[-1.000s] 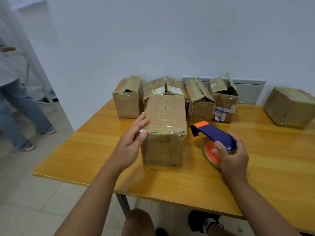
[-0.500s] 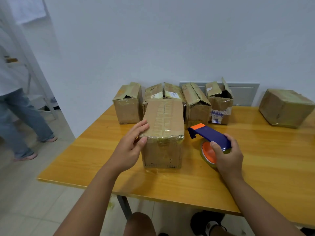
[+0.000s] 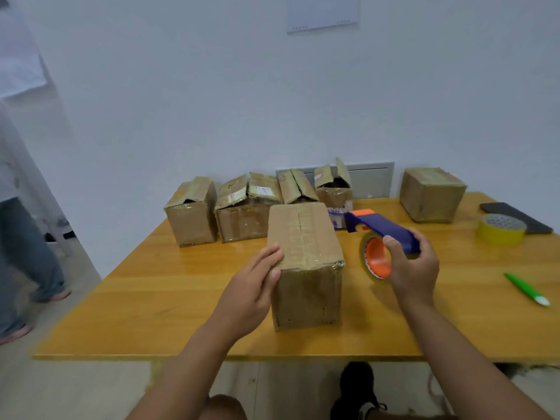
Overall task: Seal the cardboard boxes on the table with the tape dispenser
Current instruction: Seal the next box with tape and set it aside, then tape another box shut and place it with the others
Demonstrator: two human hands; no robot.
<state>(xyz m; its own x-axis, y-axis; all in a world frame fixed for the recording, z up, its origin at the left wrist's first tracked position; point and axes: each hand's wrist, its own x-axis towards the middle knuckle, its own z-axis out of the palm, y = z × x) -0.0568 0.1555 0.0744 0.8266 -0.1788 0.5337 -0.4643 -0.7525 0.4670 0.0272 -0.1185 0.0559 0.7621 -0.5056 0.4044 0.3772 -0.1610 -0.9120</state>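
A taped cardboard box (image 3: 306, 262) stands upright near the middle of the wooden table (image 3: 169, 298). My left hand (image 3: 253, 294) rests with straight fingers against the box's left top edge and side. My right hand (image 3: 413, 271) grips a blue tape dispenser (image 3: 383, 230) with an orange core and a roll of clear tape, held just right of the box and lifted off the table. Behind the taped box stands a row of several boxes (image 3: 247, 207) with their flaps loose or open.
A closed box (image 3: 431, 194) sits at the back right. A yellow tape roll (image 3: 500, 230), a dark flat phone-like object (image 3: 515, 215) and a green pen (image 3: 525, 288) lie on the right. A person (image 3: 18, 207) stands on the floor at the left.
The camera has tilted up and pulled back, bringing the right side of the table into view. My right hand has lifted the dispenser slightly. My left hand stays on the box.
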